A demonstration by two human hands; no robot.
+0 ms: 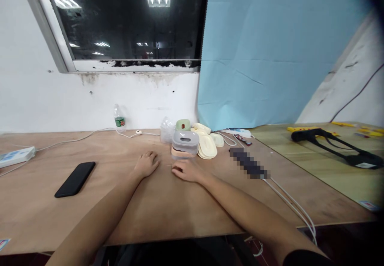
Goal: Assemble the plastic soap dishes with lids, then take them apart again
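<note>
Both hands rest on the brown wooden tabletop. My left hand [147, 164] lies palm down, fingers apart, with nothing in it. Close by on the right, my right hand [188, 170] rests with its fingers loosely bent and a gap at the thumb; nothing shows in it. Just beyond the right hand is a stack of rounded plastic covers, a grey one [185, 141] with a slot on top and a peach one [181, 153] under it. A green slotted cover [183, 125] stands behind. Beside them lie cream oval plastic pieces [207, 146], overlapping. Clear crumpled plastic [167, 131] sits to their left.
A black phone [75, 179] lies at left, near a white power strip [17, 156] with a cable. A plastic bottle [119, 119] stands by the wall. At right are a pixelated dark object [249, 163], white cables [291, 202] and a black strap-like frame [336, 148].
</note>
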